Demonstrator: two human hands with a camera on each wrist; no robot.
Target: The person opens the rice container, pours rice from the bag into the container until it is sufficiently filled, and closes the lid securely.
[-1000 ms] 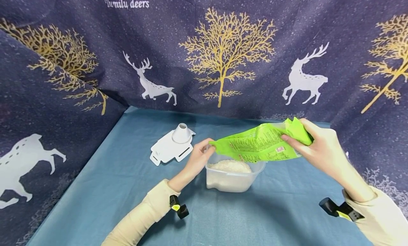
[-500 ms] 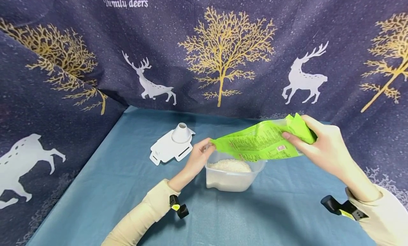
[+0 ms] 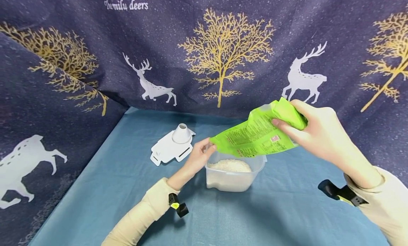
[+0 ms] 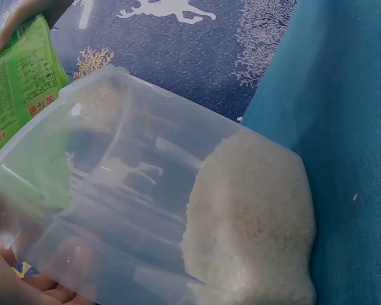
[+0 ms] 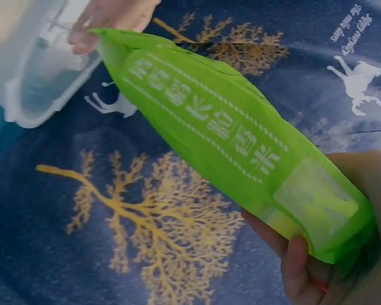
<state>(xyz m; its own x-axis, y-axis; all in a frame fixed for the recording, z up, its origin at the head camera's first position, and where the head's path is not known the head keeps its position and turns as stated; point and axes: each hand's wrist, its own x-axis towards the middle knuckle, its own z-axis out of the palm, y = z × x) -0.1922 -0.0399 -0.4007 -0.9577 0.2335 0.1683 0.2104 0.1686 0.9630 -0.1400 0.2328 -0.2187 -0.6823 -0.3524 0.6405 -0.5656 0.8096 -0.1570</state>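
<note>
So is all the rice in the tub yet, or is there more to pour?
Some is in: white rice covers the bottom of the clear plastic tub. Right now the right hand tips the green plastic bag over it, while the left hand holds the bag's mouth at the rim. Whether the bag is empty, I can't tell. The white funnel lid lies off beside it.

Green bag [image 3: 258,138] stretched between my hands covers the tub [image 3: 234,175] mouth, white funnel lid [image 3: 173,146] just beyond my left hand [image 3: 199,157], open cloth nearer me
</note>
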